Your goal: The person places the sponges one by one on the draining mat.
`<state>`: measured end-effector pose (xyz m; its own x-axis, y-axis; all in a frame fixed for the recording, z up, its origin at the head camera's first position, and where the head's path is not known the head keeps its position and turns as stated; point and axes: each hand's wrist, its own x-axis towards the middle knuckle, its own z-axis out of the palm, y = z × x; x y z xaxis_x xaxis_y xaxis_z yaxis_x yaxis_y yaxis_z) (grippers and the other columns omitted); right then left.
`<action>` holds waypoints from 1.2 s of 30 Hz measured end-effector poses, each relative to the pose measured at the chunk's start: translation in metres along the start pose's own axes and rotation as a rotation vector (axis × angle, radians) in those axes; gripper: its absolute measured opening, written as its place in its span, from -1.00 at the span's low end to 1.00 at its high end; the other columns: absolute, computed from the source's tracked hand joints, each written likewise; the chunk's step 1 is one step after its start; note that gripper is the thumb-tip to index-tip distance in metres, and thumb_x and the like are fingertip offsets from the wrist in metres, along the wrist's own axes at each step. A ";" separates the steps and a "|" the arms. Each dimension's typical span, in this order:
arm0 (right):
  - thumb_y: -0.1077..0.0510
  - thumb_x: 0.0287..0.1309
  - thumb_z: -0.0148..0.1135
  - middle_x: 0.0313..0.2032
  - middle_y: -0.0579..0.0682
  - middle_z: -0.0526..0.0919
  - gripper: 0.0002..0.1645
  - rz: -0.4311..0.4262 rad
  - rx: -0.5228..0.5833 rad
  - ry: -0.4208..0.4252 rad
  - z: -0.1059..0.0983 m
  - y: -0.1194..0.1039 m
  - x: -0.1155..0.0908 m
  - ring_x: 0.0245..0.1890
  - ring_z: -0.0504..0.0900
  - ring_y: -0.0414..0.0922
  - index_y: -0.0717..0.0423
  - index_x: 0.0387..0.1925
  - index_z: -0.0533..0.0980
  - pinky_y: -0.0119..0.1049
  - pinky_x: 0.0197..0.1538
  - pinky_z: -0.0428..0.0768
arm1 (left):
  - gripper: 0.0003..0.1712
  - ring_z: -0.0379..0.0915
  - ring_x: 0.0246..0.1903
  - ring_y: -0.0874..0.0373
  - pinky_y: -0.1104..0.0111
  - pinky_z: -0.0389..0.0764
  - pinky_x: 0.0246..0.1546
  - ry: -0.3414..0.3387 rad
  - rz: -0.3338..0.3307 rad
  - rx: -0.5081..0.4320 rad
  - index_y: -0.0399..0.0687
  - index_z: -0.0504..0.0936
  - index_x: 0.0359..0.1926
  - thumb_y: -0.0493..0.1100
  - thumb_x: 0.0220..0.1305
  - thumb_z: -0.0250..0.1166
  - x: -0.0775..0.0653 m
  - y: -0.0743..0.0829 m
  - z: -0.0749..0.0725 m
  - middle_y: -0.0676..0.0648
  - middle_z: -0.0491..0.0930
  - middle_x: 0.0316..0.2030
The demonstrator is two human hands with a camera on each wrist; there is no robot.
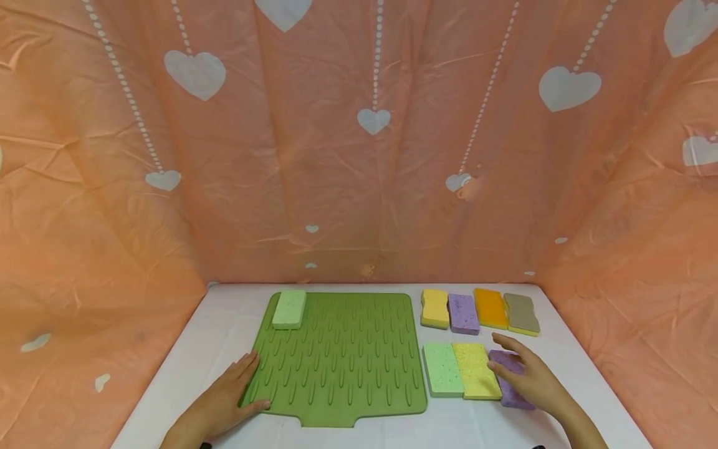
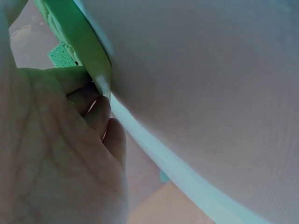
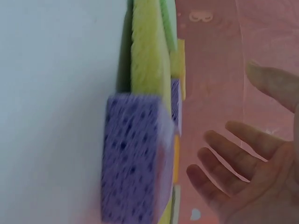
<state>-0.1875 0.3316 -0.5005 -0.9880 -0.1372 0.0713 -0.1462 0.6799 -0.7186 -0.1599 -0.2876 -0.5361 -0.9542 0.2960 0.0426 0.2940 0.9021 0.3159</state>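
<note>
A green ribbed mat (image 1: 342,374) lies on the white table with a pale green sponge (image 1: 290,310) on its far left corner. My left hand (image 1: 226,394) rests at the mat's left edge; its fingertips touch the rim in the left wrist view. On the right, my right hand (image 1: 533,379) is held above a purple sponge (image 3: 131,158), fingers spread and holding nothing. The hand hides part of that sponge in the head view. Left of it, a yellow sponge (image 1: 477,372) and a light green sponge (image 1: 443,370) lie side by side.
Behind the near row lie a pale yellow sponge (image 1: 435,307), another purple sponge (image 1: 463,312), an orange sponge (image 1: 490,307) and a grey-topped sponge (image 1: 521,312). A peach curtain (image 1: 364,206) with white hearts encloses the table at the back and sides.
</note>
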 end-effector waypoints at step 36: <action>-0.03 0.08 0.65 0.51 0.64 0.13 0.30 -0.040 -0.104 -0.105 -0.015 0.056 -0.016 0.44 0.11 0.71 0.36 0.62 0.09 0.70 0.27 0.23 | 0.20 0.22 0.53 -0.40 -0.21 0.35 0.47 0.022 0.002 0.012 -0.43 0.32 0.55 0.45 0.32 0.38 0.000 0.001 0.000 -0.39 0.28 0.56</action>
<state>-0.1804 0.3830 -0.5315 -0.9714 -0.2364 0.0216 -0.1951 0.7429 -0.6404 -0.1593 -0.2867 -0.5356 -0.9547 0.2905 0.0644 0.2960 0.9055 0.3041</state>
